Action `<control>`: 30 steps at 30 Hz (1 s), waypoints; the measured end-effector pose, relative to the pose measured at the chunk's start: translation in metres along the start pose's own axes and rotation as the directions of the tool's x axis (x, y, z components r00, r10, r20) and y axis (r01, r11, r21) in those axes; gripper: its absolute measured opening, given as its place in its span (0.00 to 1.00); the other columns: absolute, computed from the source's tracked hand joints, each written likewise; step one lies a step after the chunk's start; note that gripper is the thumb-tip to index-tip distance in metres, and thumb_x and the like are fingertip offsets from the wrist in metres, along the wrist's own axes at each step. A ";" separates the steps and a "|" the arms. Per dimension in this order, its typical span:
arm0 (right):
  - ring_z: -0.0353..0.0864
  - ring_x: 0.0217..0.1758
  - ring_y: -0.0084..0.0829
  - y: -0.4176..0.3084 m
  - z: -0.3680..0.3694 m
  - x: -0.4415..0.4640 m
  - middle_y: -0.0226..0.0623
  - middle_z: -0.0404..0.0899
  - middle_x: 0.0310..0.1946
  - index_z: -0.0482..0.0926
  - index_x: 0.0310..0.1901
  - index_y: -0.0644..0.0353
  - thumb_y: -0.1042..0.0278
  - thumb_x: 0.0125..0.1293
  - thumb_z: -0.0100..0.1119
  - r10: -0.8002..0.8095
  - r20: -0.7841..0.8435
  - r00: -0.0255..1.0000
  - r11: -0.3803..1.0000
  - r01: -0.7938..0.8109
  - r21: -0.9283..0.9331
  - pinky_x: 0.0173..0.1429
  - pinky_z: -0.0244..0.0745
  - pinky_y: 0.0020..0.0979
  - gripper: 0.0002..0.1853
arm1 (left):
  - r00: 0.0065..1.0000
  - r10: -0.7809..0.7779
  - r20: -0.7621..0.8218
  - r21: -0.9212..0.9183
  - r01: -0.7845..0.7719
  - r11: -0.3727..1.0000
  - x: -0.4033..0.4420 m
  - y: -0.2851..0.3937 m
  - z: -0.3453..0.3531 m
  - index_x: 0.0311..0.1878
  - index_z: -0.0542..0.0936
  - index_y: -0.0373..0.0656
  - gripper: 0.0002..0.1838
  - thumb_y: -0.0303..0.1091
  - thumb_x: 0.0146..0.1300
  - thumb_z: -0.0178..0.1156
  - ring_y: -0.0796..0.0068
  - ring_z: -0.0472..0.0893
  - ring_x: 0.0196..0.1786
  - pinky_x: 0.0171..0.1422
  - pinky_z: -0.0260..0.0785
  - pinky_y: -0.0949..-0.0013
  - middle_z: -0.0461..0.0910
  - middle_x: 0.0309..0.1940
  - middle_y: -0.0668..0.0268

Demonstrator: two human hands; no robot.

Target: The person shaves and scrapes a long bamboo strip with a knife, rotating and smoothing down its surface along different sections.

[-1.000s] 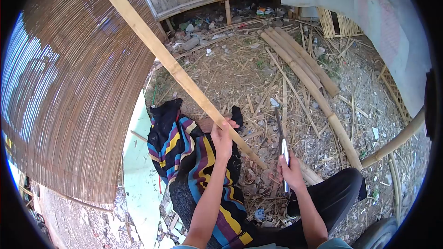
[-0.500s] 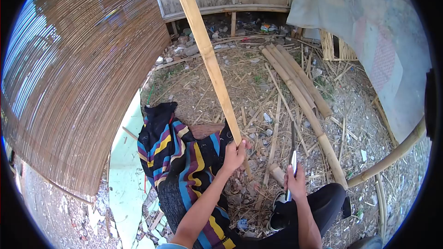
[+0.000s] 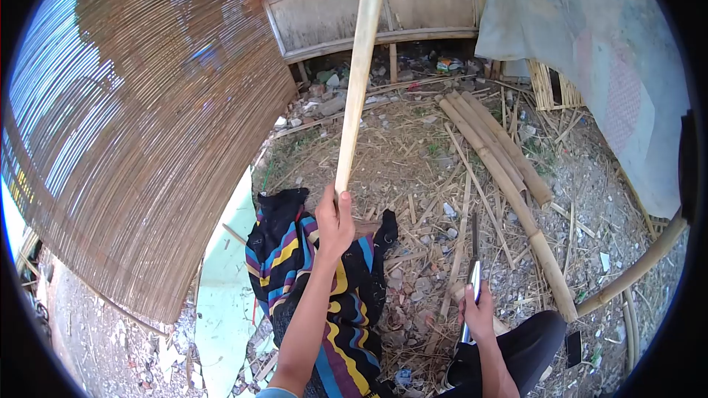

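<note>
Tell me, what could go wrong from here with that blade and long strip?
The bare left hand grips the bamboo strip, so a rough edge might leave a splinter. The right hand holds the knife near the bent leg; a slip could cut it. The strip's top runs out of view, so it might knock something unseen.

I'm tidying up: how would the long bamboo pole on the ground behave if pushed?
The pole looks thick and jointed, so probably stiff. Its rounded side suggests it could roll, though the pieces alongside might block it.
</note>
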State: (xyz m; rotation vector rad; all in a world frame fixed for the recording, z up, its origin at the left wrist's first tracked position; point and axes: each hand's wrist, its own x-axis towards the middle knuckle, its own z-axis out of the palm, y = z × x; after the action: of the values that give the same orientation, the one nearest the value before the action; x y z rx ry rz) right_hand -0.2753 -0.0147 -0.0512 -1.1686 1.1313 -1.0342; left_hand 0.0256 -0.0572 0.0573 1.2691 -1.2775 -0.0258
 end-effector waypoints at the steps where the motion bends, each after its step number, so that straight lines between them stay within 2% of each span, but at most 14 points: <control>1: 0.64 0.08 0.19 0.000 0.000 0.000 0.29 0.65 0.14 0.62 0.35 0.59 0.62 0.71 0.45 -0.002 -0.006 1.000 1.000 0.002 0.007 0.11 0.60 0.23 0.11 | 0.999 0.019 -0.034 0.065 -0.017 0.998 0.002 0.001 -0.002 0.49 0.72 0.33 0.17 0.39 0.69 0.46 0.78 0.65 0.22 0.27 0.57 0.70 0.67 0.19 0.66; 2: 0.64 0.08 0.19 -0.001 0.001 -0.001 0.29 0.65 0.14 0.62 0.35 0.59 0.61 0.71 0.45 -0.002 -0.013 1.000 1.000 0.003 0.014 0.11 0.59 0.23 0.11 | 0.997 0.039 -0.067 0.131 -0.030 0.991 0.003 0.001 -0.004 0.48 0.73 0.32 0.15 0.36 0.68 0.49 0.78 0.65 0.23 0.27 0.58 0.70 0.68 0.20 0.65; 3: 0.64 0.08 0.19 -0.002 0.001 -0.002 0.29 0.65 0.13 0.62 0.35 0.60 0.61 0.71 0.45 -0.012 -0.017 1.000 1.000 0.012 0.007 0.11 0.59 0.23 0.12 | 0.996 0.064 -0.070 0.172 -0.051 0.984 0.002 0.001 -0.005 0.47 0.73 0.31 0.15 0.35 0.66 0.53 0.73 0.67 0.23 0.28 0.60 0.69 0.69 0.21 0.60; 4: 0.64 0.08 0.19 -0.003 0.002 0.001 0.29 0.65 0.13 0.62 0.35 0.60 0.61 0.71 0.45 -0.012 -0.022 1.000 1.000 0.013 0.009 0.11 0.59 0.23 0.12 | 0.996 0.065 -0.066 0.170 -0.053 0.984 0.000 -0.002 -0.003 0.47 0.73 0.31 0.15 0.35 0.66 0.53 0.73 0.67 0.23 0.28 0.60 0.69 0.69 0.21 0.60; 6: 0.64 0.08 0.19 -0.001 0.003 -0.001 0.29 0.65 0.14 0.62 0.35 0.60 0.61 0.71 0.45 -0.006 -0.040 0.999 0.999 0.008 0.032 0.11 0.59 0.23 0.11 | 1.000 0.029 0.001 0.239 -0.029 0.971 -0.012 -0.007 0.000 0.46 0.73 0.30 0.15 0.35 0.65 0.54 0.65 0.70 0.24 0.30 0.62 0.66 0.71 0.24 0.55; 7: 0.64 0.09 0.19 -0.003 0.005 -0.001 0.29 0.65 0.14 0.63 0.36 0.60 0.60 0.71 0.45 0.020 -0.053 0.998 0.998 -0.017 0.062 0.11 0.60 0.22 0.11 | 0.999 -0.011 0.052 0.253 -0.002 0.968 -0.018 -0.005 0.002 0.45 0.73 0.29 0.16 0.35 0.64 0.55 0.56 0.72 0.27 0.32 0.63 0.63 0.72 0.27 0.51; 11: 0.64 0.09 0.18 -0.003 0.007 -0.003 0.28 0.65 0.14 0.64 0.37 0.59 0.59 0.71 0.45 0.011 -0.068 0.998 0.994 -0.003 0.112 0.12 0.60 0.22 0.12 | 0.999 -0.035 0.006 0.290 0.032 0.956 -0.032 -0.014 0.013 0.45 0.74 0.29 0.16 0.35 0.62 0.58 0.52 0.74 0.30 0.35 0.65 0.58 0.74 0.28 0.49; 16: 0.64 0.09 0.18 0.000 0.004 -0.001 0.28 0.64 0.14 0.63 0.38 0.60 0.60 0.71 0.46 -0.036 -0.048 0.998 0.993 0.042 0.111 0.12 0.60 0.22 0.12 | 0.996 0.046 -0.079 0.310 -0.020 0.950 -0.029 -0.012 0.016 0.47 0.74 0.32 0.17 0.35 0.60 0.59 0.53 0.74 0.32 0.40 0.63 0.59 0.74 0.31 0.51; 18: 0.64 0.09 0.19 -0.002 0.004 -0.003 0.28 0.64 0.14 0.63 0.38 0.60 0.60 0.71 0.46 -0.012 -0.050 0.999 0.993 0.018 0.116 0.12 0.60 0.22 0.11 | 0.983 0.134 -0.126 0.372 -0.078 0.925 -0.024 -0.007 0.012 0.49 0.74 0.34 0.18 0.35 0.60 0.59 0.54 0.74 0.34 0.41 0.61 0.60 0.74 0.32 0.53; 20: 0.64 0.09 0.19 -0.006 0.004 -0.004 0.29 0.65 0.14 0.63 0.38 0.60 0.61 0.71 0.46 0.021 -0.050 0.999 0.991 -0.014 0.134 0.12 0.61 0.22 0.11 | 0.970 0.176 -0.168 0.357 -0.106 0.928 -0.018 -0.003 0.007 0.54 0.73 0.35 0.21 0.36 0.60 0.59 0.59 0.71 0.33 0.41 0.57 0.62 0.72 0.31 0.56; 21: 0.64 0.09 0.19 0.000 0.002 -0.003 0.29 0.65 0.16 0.62 0.39 0.56 0.59 0.72 0.44 0.006 -0.029 1.000 0.997 -0.004 0.080 0.12 0.61 0.21 0.10 | 0.963 0.201 -0.177 0.402 -0.115 0.908 -0.016 -0.001 0.004 0.55 0.72 0.35 0.23 0.36 0.60 0.60 0.61 0.70 0.33 0.41 0.56 0.64 0.71 0.31 0.57; 23: 0.64 0.09 0.19 0.000 0.002 -0.003 0.29 0.65 0.15 0.63 0.38 0.58 0.60 0.71 0.45 -0.006 -0.035 0.999 0.996 0.010 0.092 0.12 0.61 0.22 0.11 | 0.953 0.236 -0.189 0.449 -0.130 0.884 -0.011 -0.001 0.000 0.57 0.72 0.35 0.24 0.36 0.60 0.60 0.63 0.68 0.33 0.41 0.55 0.65 0.70 0.30 0.59; 25: 0.64 0.09 0.19 0.001 0.003 -0.002 0.29 0.65 0.14 0.63 0.38 0.60 0.60 0.71 0.46 -0.020 -0.044 0.999 0.994 0.024 0.104 0.12 0.61 0.22 0.11 | 0.944 0.294 -0.149 0.485 -0.189 0.854 -0.010 -0.002 -0.004 0.60 0.70 0.35 0.27 0.37 0.60 0.60 0.66 0.67 0.33 0.42 0.53 0.66 0.69 0.29 0.61; 30: 0.64 0.09 0.19 0.000 0.006 -0.005 0.29 0.64 0.14 0.63 0.38 0.60 0.61 0.71 0.46 0.011 -0.059 0.998 0.993 -0.005 0.114 0.12 0.61 0.22 0.11 | 0.959 0.282 -0.042 0.596 -0.202 0.777 -0.017 0.005 -0.011 0.61 0.69 0.37 0.28 0.39 0.59 0.61 0.66 0.68 0.35 0.42 0.54 0.65 0.68 0.30 0.63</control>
State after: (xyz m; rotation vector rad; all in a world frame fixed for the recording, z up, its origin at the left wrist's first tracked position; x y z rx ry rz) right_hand -0.2703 -0.0092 -0.0509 -1.0482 1.1076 -1.1189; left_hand 0.0240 -0.0373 0.0514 1.5811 -1.3772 0.6822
